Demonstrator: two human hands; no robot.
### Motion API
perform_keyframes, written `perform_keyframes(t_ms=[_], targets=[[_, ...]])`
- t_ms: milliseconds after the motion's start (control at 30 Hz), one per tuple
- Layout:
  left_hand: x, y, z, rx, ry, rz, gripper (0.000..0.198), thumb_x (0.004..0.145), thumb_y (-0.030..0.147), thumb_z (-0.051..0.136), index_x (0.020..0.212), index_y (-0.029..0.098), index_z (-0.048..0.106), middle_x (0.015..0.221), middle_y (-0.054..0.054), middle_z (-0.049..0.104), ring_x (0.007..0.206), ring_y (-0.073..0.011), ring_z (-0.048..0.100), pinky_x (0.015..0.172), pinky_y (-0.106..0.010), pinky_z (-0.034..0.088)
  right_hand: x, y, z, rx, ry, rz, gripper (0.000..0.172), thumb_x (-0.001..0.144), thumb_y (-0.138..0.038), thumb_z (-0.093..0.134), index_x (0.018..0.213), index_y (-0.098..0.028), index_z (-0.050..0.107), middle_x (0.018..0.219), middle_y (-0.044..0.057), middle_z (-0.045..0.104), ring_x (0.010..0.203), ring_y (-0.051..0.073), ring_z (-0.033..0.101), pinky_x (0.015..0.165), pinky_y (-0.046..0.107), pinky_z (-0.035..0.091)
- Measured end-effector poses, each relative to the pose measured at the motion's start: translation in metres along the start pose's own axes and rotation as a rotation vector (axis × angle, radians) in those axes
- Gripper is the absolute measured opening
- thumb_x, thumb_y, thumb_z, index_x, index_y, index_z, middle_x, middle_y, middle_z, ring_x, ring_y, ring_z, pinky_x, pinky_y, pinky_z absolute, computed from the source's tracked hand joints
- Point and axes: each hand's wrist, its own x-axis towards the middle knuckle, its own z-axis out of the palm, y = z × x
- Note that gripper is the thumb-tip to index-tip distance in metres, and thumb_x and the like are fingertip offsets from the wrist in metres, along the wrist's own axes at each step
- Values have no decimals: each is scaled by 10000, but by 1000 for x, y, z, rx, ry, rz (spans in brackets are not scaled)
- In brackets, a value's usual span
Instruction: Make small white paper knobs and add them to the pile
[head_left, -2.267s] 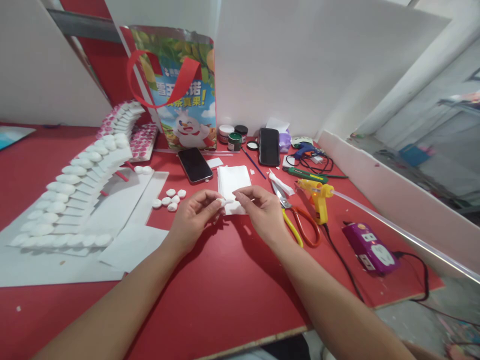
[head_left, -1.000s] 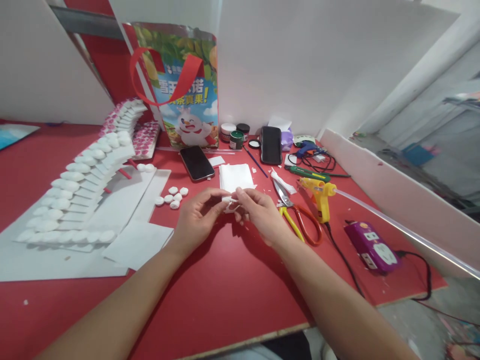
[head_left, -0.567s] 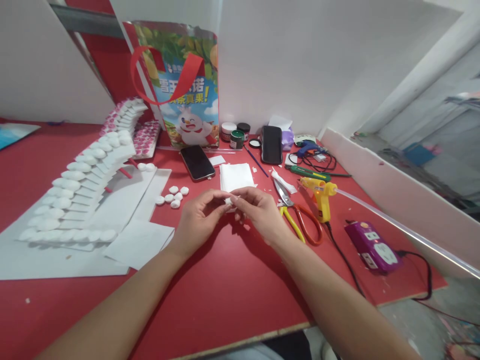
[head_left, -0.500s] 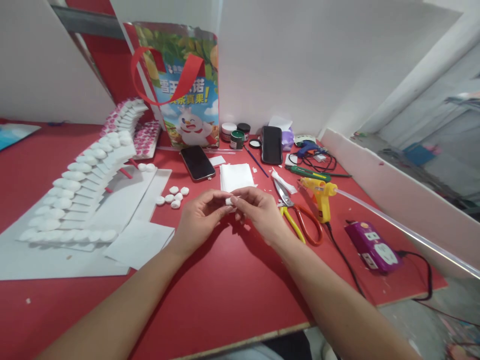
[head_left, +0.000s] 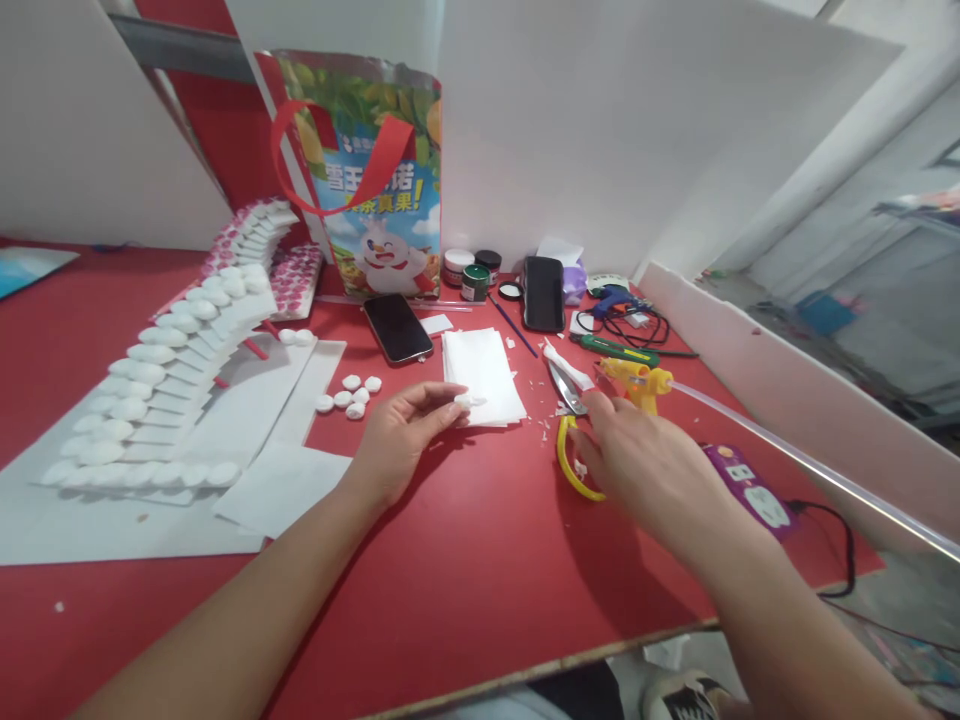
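Between the thumb and fingers of my left hand [head_left: 409, 435] is pinched a small twisted bit of white paper [head_left: 470, 400], over the near part of a stack of white paper sheets [head_left: 491, 375]. My right hand [head_left: 637, 455] is on the scissors [head_left: 568, 390], its fingers curled at the handles. The yellow handle shows beside my thumb, while the red one is hidden under the hand. The blades point away on the table. Left of my left hand lie several small white paper balls [head_left: 343, 399].
A yellow glue gun [head_left: 637, 380] with a long clear stick lies just beyond my right hand, near a purple power socket [head_left: 750, 490]. A curved row of white padded pieces [head_left: 142, 375] fills the left. Behind are a phone [head_left: 397, 328], paint jars [head_left: 475, 282] and a printed bag [head_left: 375, 200].
My right hand has left the paper bit and moved right onto the scissors' handles. My left hand still holds the paper bit, and more of the paper stack shows.
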Motion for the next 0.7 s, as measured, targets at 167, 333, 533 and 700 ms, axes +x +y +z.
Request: perform_keyframes(t_ms=[167,333,533,700], targets=[[-1,5,4,-131,37,-39,377,549,276,986,864,173,805,871,-26,795,785,-124,746,826,-219,599,8,11,38,-38,-18,31,301,1009,-199,469,1236,-38,582,1093,245,674,1032,359,701,816,389,479],[-2,10,5,-166,-1,-72,389,549,247,987,883,151,814,813,-23,778,700,-102,717,742,-195,611,17,10,43,90,-37,134,323,987,-256,506,1234,-51,544,1090,238,679,1013,350,714,790,365,454],[-1,10,1,-254,-21,-143,319,595,170,959,879,148,816,882,-49,790,725,-102,721,754,-196,628,11,32,43,333,-105,110,334,933,-193,545,1262,-139,553,1007,149,748,924,311,730,672,324,410],[1,10,1,-331,-19,-188,251,635,94,919,856,140,809,862,-54,783,721,-95,723,746,-175,625,1,44,61,733,231,-114,369,906,-311,585,1253,-196,538,822,33,709,688,215,679,622,300,478]])
